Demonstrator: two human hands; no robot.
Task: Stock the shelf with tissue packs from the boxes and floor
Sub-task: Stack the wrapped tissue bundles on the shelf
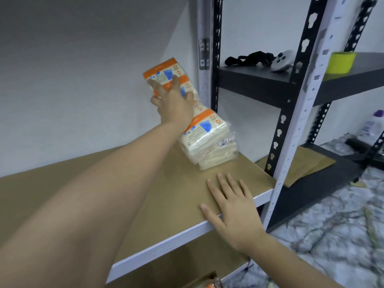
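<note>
- The left hand (172, 98) reaches far back over the shelf (166, 204) and holds an orange-and-white tissue pack (161, 72), thumb on one side and fingers spread across its printed face.
- That held pack stands tilted against the white wall (83, 80), at the rear end of a row of tissue packs (207, 142) that runs from the wall toward the front edge along the shelf's right side, next to the white upright post (204, 59).
- The pack's long axis points up and slightly left; it sits straight ahead of the left hand, so settling it looks like a short push back and down onto the row.
- The right hand (232, 204) lies flat, fingers straight and slightly spread, on the brown shelf board near its white front rail, holding nothing; it is the nearer hand to the front packs, touching none of them.
- Judgement: the left hand finishes the placing while the right steadies the body.
- The shelf board left of the row is bare brown board, giving room for more packs.
- To the right stands a dark shelving unit (291, 84) carrying a black strap (249, 58), a white controller (282, 61) and a yellow-green tape roll (340, 62); a white bottle with a purple cap (372, 125) sits lower down, above a marbled floor (332, 225).
</note>
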